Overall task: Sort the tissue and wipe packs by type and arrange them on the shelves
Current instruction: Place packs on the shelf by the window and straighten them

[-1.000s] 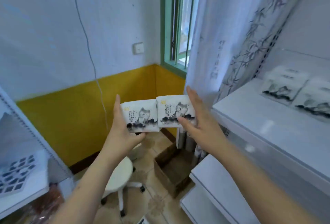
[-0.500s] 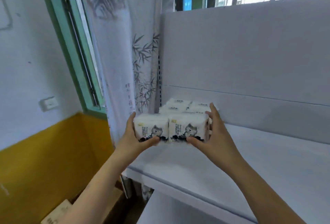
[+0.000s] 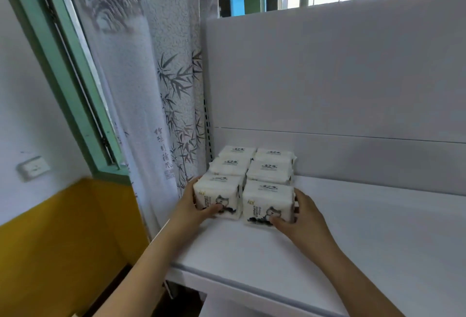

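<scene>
Two white tissue packs printed with a grey cat stand side by side on the white shelf (image 3: 365, 236), near its left end. My left hand (image 3: 193, 209) grips the left pack (image 3: 219, 196), thumb across its front. My right hand (image 3: 300, 218) grips the right pack (image 3: 267, 203) from its right side, thumb on the front. Both packs sit directly in front of several matching packs (image 3: 252, 164) lined up in two rows against the shelf's back panel.
A white back panel (image 3: 327, 77) rises behind the shelf. A bamboo-print curtain (image 3: 156, 89) hangs at the shelf's left end beside a green window frame (image 3: 63, 64). The yellow-and-white wall (image 3: 50, 228) lies to the left. A lower shelf edge (image 3: 227, 306) shows below.
I turned from the room's corner to the shelf and carried both packs forward. They went from held in the air to resting on the shelf in front of the stacked packs.
</scene>
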### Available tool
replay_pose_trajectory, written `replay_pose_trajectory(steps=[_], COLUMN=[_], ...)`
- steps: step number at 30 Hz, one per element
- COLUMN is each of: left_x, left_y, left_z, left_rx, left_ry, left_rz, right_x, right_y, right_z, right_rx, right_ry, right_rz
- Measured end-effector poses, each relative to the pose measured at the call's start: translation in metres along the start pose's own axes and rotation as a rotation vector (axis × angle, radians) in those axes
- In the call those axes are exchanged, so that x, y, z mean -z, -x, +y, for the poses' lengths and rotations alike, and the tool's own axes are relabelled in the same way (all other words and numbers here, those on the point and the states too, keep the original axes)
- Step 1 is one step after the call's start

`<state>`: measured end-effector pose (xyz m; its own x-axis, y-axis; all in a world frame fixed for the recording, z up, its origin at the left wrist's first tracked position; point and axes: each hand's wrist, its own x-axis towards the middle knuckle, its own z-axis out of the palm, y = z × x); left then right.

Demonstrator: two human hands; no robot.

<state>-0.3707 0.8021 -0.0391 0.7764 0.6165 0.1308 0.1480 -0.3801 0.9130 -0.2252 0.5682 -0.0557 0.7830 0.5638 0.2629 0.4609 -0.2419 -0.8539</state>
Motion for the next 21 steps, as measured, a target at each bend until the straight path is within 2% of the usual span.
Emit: replay_pose_trajectory(steps=[3,10,21], left_x=[-0.003,-0.012,-0.005], left_y=[-0.008,-0.017,-0.03], left_z=[0.001,-0.001,-0.028], left_rx=[-0.012,-0.099,-0.064], left_ry=[-0.005,0.046,0.052], left_rz=[-0.019,-0.032,-0.063], right_x=[-0.004,-0.027,-0.037], right_y=[-0.006,-0.014,-0.015], right_z=[0.001,-0.002,0.002], right_rx=[-0.031,-0.017,-0.116], right_ry=[0.018,0.043,0.098], right_rz=[0.052,0.022,0.096])
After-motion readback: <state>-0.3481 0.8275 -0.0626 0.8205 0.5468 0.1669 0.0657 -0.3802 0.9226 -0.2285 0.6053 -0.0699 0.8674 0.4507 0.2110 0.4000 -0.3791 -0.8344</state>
